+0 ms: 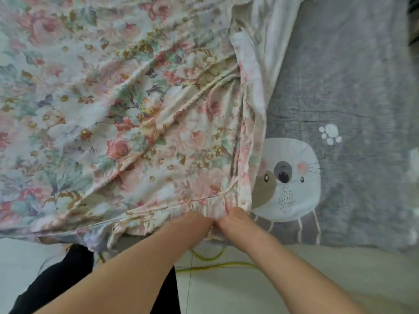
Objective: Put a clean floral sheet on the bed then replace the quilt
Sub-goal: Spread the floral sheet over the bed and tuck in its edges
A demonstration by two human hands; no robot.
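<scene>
Here, in the head view, both hands meet at the near edge of the bed, side by side and touching. The left hand (199,223) and the right hand (235,219) each reach into the hem of the floral sheet (102,105), their fingers buried in the bunched cloth at the sheet's near right corner, so both appear to be gripping it, though the fingertips themselves are hidden by the folds. Ahead of the hands and off to their left, the floral sheet spreads wide over the bed, creased in long ridges that run away from the gripped corner. Its right edge is folded back, showing a pale plain underside (263,53) that runs up and away from the right hand. To the right of the hands lies a grey cover (351,75) printed with a white cartoon animal face (288,177) and a small white paw print (330,133); the sheet's edge overlaps the left side of that face. Below the hands, nearer the person, a yellow cord (210,257) loops on the pale tiled floor (226,291). Under the left forearm, dark trousers (65,275) show against the floor.
</scene>
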